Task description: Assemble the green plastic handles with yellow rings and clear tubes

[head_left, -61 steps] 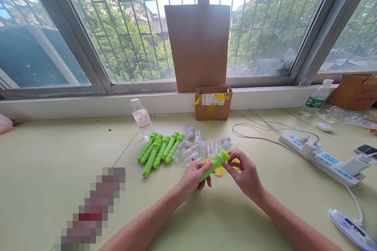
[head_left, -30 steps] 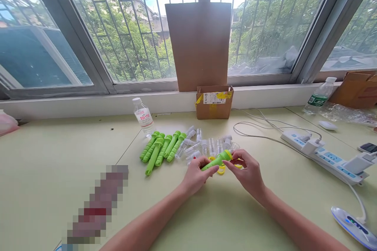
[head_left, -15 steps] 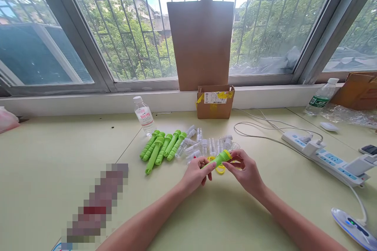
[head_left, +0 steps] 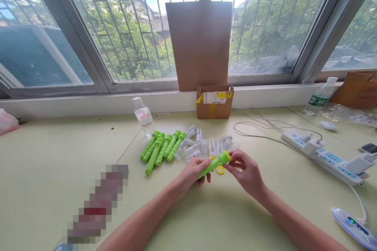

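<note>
You hold the green tube above the worktop, tilted, its yellow ring at the raised end toward your right. Your left hand is wrapped around the lower barrel, thumb along the top. Your right hand has bent fingers at the ring end; whether they pinch the ring cannot be confirmed. A loose ring lies just beyond, with clear vials behind it and further green tubes to the left.

Handling assessment: the tube appears to be light, stiff plastic, unlikely to dent under your grip. Its rounded barrel could turn or slip, so grasp it around the middle. The ring appears thin and probably flexes; take it by its outer edge and avoid hard squeezing.
</note>
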A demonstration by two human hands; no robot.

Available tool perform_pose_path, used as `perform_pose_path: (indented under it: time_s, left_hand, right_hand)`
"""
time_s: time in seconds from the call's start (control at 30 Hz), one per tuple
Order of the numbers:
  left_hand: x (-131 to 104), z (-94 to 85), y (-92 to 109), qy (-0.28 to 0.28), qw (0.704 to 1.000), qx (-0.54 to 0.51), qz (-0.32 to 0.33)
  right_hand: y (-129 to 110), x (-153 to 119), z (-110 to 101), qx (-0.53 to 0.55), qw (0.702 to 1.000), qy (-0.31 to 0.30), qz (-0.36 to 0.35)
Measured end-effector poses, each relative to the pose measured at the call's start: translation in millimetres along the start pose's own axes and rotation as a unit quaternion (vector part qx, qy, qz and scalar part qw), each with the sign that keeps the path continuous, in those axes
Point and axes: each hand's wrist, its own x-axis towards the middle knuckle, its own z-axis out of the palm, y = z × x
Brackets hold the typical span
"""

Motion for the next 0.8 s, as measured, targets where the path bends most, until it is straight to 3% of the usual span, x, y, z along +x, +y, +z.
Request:
perform_pose_path:
  time_s: [0.3, 0.5, 0.8]
  left_hand:
    - [-2, 12.2, -1, 0.044, 0.999, 0.013, 0.001]
    - [0, 11.6, -5, 0.04, 0.999, -0.009, 0.022]
    - [2, 15.9, -9, 0.018, 0.999, 0.036, 0.018]
  right_hand:
    - [-1, 0, -3, -0.028, 0.998, 0.016, -0.051]
    - [0, 1, -3, -0.041, 0.999, 0.01, -0.015]
    - [2, 2, -3, -0.054, 0.998, 0.005, 0.04]
